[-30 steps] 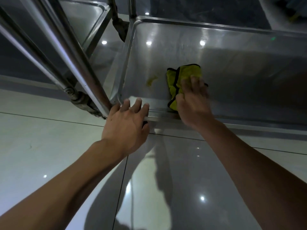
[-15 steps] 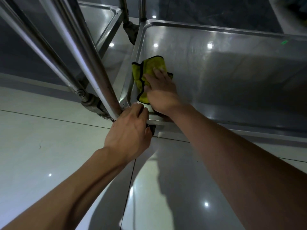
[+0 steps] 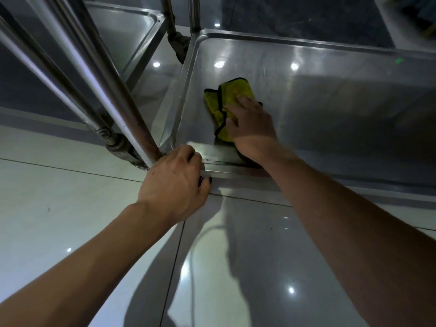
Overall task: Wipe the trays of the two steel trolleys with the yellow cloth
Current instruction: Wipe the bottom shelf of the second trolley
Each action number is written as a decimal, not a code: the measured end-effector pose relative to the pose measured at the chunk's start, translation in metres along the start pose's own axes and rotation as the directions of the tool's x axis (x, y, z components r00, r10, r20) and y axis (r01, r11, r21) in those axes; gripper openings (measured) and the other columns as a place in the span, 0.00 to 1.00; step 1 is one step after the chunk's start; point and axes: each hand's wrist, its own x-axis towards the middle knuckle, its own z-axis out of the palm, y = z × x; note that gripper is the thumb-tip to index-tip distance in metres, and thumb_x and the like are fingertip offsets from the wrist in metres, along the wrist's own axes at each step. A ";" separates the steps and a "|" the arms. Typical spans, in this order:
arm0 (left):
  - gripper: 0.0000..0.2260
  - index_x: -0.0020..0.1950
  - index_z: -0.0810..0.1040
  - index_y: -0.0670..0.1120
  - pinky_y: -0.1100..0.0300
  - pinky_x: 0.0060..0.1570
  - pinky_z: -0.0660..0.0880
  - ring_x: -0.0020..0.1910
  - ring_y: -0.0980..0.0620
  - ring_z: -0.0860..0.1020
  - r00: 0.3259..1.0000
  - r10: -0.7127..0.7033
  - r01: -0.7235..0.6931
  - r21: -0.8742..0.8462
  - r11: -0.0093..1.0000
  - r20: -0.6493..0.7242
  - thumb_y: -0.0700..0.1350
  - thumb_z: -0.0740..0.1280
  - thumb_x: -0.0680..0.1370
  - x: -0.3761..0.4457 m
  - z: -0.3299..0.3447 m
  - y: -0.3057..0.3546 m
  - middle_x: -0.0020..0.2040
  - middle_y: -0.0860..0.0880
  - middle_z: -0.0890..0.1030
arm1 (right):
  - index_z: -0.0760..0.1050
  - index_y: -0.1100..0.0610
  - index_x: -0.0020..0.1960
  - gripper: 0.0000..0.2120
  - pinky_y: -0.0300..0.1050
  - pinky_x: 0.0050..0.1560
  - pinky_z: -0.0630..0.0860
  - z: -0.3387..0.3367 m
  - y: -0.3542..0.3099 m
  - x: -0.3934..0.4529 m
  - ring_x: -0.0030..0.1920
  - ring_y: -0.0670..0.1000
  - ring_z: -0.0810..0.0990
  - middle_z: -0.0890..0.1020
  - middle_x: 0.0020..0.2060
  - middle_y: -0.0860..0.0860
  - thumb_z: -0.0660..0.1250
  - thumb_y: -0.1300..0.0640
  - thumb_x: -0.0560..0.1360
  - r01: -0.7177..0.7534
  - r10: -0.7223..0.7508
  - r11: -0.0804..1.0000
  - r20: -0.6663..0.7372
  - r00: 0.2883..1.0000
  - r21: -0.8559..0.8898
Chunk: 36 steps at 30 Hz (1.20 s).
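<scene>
Low steel tray (image 3: 330,109) near the floor, wiping under way at its near-left corner. Right hand (image 3: 250,128) flat on the yellow cloth (image 3: 233,95), fingers spread and fairly straight, pressing the folded cloth against the tray bottom just inside the near rim; no curl round the fabric visible. Left hand (image 3: 174,180) closed over the near rim at the corner, beside the upright post (image 3: 113,95), fingers wrapped over the edge, apparently steadying the trolley. Second trolley's tray (image 3: 122,36) visible behind the posts at upper left, untouched at this moment. Glossy tiled floor (image 3: 59,204) below, with ceiling lights mirrored in it. Likely trouble from here: cloth held by pressure alone, so could bunch or slip out from under the palm on a fast stroke, leaving streaks or missed patches. Corner seam and rim fold hard to reach with a flat hand, so grime likely to stay there. Castered trolley liable to roll on the slick floor if the steadying grip loosens. Far and right stretches of the tray well apart from the cloth, probably not yet covered.
</scene>
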 end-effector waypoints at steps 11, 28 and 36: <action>0.18 0.62 0.75 0.49 0.43 0.52 0.73 0.59 0.42 0.73 0.991 0.006 -0.010 0.030 0.999 0.132 0.59 0.58 0.80 0.065 -0.012 0.039 0.59 0.45 0.74 | 0.73 0.57 0.70 0.19 0.56 0.71 0.64 -0.068 0.147 -0.078 0.71 0.62 0.68 0.68 0.73 0.57 0.62 0.55 0.80 -0.246 0.228 0.964 -0.158 0.961 -0.100; 0.19 0.68 0.68 0.59 0.31 0.61 0.68 0.67 0.44 0.65 0.999 0.005 -0.004 -0.043 0.999 0.044 0.60 0.56 0.79 0.069 0.026 0.049 0.66 0.52 0.71 | 0.74 0.56 0.66 0.18 0.53 0.70 0.61 -0.059 0.126 -0.026 0.69 0.60 0.68 0.72 0.68 0.58 0.58 0.56 0.78 -0.362 0.330 0.912 -0.177 0.927 -0.196; 0.17 0.66 0.74 0.57 0.31 0.59 0.70 0.66 0.43 0.69 0.998 0.056 -0.057 -0.040 0.998 -0.013 0.58 0.58 0.79 0.060 0.026 0.043 0.66 0.51 0.74 | 0.69 0.49 0.73 0.21 0.54 0.76 0.54 -0.002 -0.006 0.044 0.77 0.58 0.57 0.62 0.77 0.54 0.59 0.52 0.80 -0.001 0.001 1.000 0.077 0.997 0.001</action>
